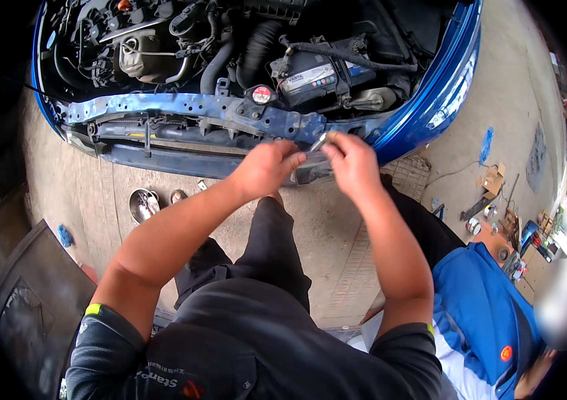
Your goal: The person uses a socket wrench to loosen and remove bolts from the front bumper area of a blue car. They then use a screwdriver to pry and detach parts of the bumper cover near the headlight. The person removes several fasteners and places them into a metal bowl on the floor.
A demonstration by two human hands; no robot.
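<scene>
Your forearms converge before the blue radiator support (230, 110): left hand (265, 168) and right hand (350, 163) both pinch a small metal tool (317, 143), its axis slanting up-right, nearer your right.

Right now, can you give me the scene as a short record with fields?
left hand: left hand pinches one end of a small metal tool
right hand: right hand holds its other end
in front: blue car, hood open, battery showing
ground: metal bowl on the concrete
at right: person in a blue jacket
</scene>
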